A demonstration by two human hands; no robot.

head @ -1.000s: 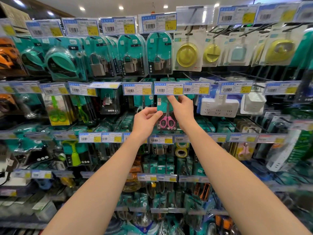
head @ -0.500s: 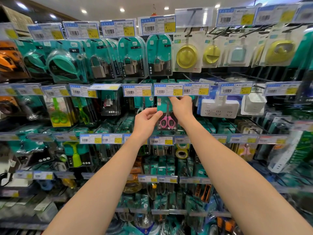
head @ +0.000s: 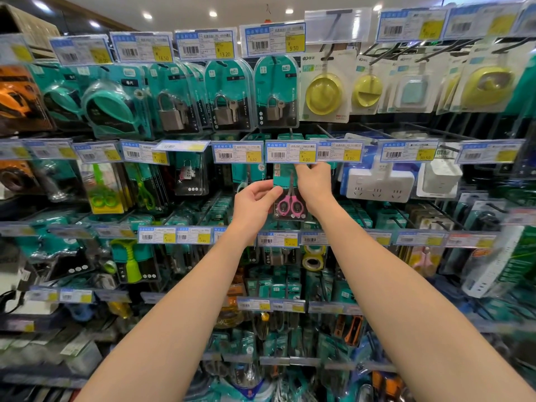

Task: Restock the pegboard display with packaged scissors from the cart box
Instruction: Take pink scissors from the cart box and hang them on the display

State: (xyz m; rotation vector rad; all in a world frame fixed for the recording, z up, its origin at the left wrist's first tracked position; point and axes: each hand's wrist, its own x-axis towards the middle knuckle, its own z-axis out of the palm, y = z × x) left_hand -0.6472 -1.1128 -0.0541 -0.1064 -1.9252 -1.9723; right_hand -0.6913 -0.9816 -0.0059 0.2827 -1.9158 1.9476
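A teal blister pack of pink-handled scissors (head: 290, 203) hangs upright in the second row of the pegboard, just under the 4.00 price tag (head: 291, 152). My right hand (head: 314, 185) pinches the pack's top right edge up by the tag. My left hand (head: 255, 204) has its thumb and fingers on the pack's left edge at mid height. The peg behind the tag is hidden. The cart box is out of view.
Padlock packs (head: 229, 97) hang in the row above, white power strips (head: 380, 184) to the right, green scissors (head: 101, 190) to the left. Tape rolls (head: 313, 258) and more price tags fill the rows below. Pegs jut out toward me all over.
Both hands stay on the scissors pack with almost no shift. The camera has dipped slightly, so the shelves sit a little higher in view.
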